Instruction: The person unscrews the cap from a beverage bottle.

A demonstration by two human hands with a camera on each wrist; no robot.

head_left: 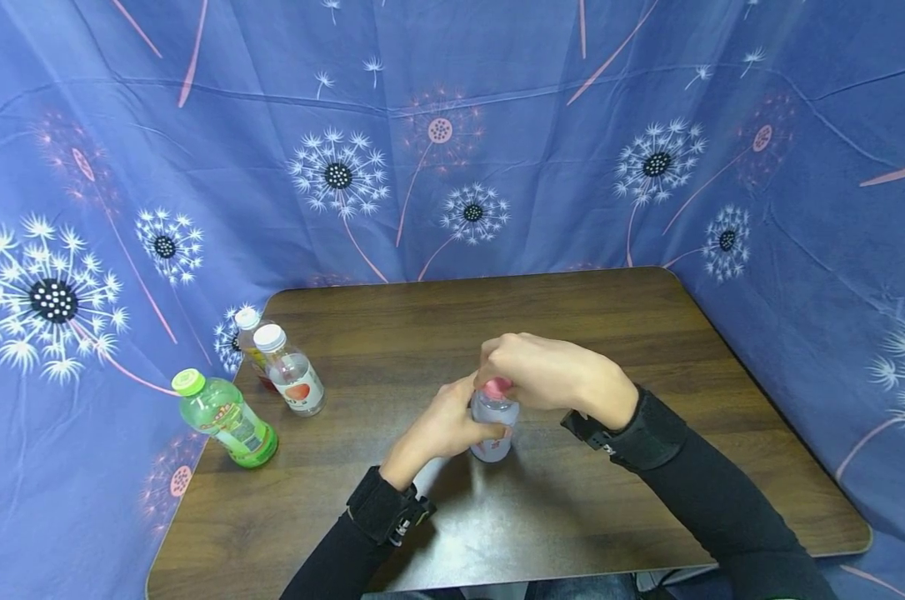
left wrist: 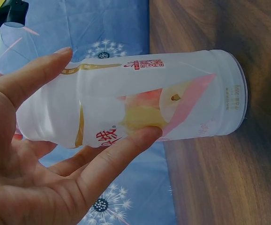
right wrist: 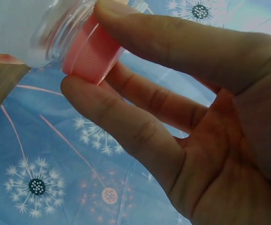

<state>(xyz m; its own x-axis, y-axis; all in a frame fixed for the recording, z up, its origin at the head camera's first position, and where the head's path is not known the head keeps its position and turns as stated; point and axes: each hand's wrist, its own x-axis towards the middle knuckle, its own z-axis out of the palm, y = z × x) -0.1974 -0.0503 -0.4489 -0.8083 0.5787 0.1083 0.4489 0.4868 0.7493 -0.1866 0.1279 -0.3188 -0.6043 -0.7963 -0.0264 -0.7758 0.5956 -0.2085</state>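
A drink bottle (head_left: pixel 492 448) with a whitish body and a pink cap (head_left: pixel 497 387) stands upright near the middle of the wooden table. My left hand (head_left: pixel 447 423) grips its body from the left. In the left wrist view the label of the bottle (left wrist: pixel 140 103) shows fruit and red lettering, with thumb and fingers on either side. From above, my right hand (head_left: pixel 546 371) pinches the cap. The right wrist view has thumb and fingertips of the right hand (right wrist: pixel 173 103) on the pink cap (right wrist: pixel 91 51), which sits at the bottle's neck.
Along the table's left side stand a green bottle (head_left: pixel 231 421) with a lime cap, a clear bottle (head_left: pixel 295 379) with a white cap and fruit label, and another white-capped bottle (head_left: pixel 248 329) partly behind it. A blue dandelion-print cloth (head_left: pixel 542 167) hangs around the wooden table (head_left: pixel 610 308).
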